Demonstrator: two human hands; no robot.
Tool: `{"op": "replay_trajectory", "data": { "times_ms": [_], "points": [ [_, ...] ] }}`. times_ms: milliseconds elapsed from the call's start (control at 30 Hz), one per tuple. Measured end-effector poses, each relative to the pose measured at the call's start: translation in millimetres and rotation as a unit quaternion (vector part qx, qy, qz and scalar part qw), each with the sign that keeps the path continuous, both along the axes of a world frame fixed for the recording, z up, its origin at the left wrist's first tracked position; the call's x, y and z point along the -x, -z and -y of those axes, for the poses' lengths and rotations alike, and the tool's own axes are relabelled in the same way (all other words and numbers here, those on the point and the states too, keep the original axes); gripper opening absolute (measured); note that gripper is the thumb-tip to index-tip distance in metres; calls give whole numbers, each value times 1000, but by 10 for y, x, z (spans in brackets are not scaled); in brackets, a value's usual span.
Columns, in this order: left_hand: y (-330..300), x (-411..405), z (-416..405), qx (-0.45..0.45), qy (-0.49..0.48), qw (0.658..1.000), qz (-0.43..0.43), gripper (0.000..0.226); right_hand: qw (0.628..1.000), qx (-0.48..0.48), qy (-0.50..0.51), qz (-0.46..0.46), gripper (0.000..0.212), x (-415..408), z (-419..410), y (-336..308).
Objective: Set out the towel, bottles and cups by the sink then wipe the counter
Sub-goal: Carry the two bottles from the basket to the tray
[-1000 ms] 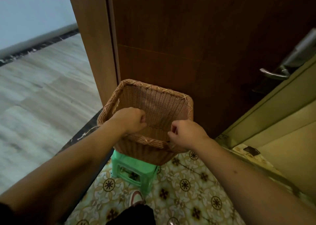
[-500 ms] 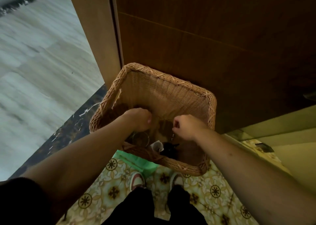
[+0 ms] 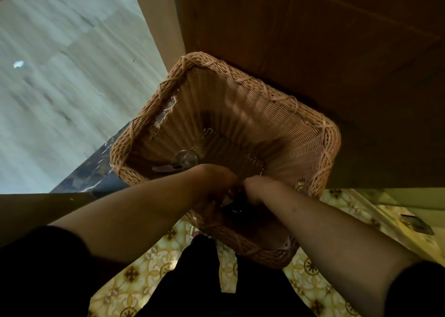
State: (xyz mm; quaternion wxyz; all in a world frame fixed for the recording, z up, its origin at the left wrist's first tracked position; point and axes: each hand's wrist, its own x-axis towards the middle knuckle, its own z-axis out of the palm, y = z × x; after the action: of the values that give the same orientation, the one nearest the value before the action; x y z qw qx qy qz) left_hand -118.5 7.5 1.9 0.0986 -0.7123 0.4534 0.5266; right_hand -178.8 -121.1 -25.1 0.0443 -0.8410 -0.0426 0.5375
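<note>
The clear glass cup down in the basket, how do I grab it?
Reach straight down from above and pinch the rim of the glass cup. It seems to stand mouth up at the bottom of the deep wicker basket, whose tall walls block any sideways reach.

Both hands reached into the wicker basket (image 3: 252, 114) near its front wall; the fingers of the left hand (image 3: 214, 179) and right hand (image 3: 255, 189) were hidden, their grip unreadable. A dark item (image 3: 237, 206) between them was too shadowed to identify. The pale floor (image 3: 60, 87) was motion-blurred.
</note>
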Motion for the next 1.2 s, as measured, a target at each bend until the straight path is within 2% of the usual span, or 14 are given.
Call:
{"op": "replay_trajectory", "data": {
  "times_ms": [67, 133, 200, 300, 500, 633, 733, 900, 1033, 1200],
  "points": [
    [50, 21, 56, 35, 96, 994, 22, 32, 1000, -1, -1, 1, 42, -12, 22, 72],
    [131, 47, 74, 56, 161, 984, 44, 32, 1000, -5, 4, 8, 42, -26, 36, 137],
    [178, 66, 94, 48, 95, 994, 34, 32, 1000, -9, 12, 3, 40, -33, 34, 192],
    [163, 50, 87, 36, 57, 997, 33, 31, 999, -27, 33, -15, 42, -40, 17, 228],
    [7, 34, -15, 62, 50, 996, 41, 33, 998, -58, 29, -26, 44, -1, -4, 153],
    [-361, -59, -150, 105, -8, 991, 80, 37, 998, -64, 22, -1, 44, -60, 28, -119],
    [-645, -84, -239, 126, -91, 983, 97, 39, 995, -83, 6, 46, 40, -154, 67, -504],
    [-1191, -9, -368, 186, -198, 951, 149, 28, 986, -105, -46, 121, 37, -306, 169, -1309],
    [-1675, 137, -502, 232, -263, 912, 214, 23, 974, -117, -89, 175, 21, -422, 214, -1905],
    [-2274, 387, -776, 246, -347, 857, 290, 20, 934, -147, -166, 279, 15, -530, 111, -2596]
  ]
}}
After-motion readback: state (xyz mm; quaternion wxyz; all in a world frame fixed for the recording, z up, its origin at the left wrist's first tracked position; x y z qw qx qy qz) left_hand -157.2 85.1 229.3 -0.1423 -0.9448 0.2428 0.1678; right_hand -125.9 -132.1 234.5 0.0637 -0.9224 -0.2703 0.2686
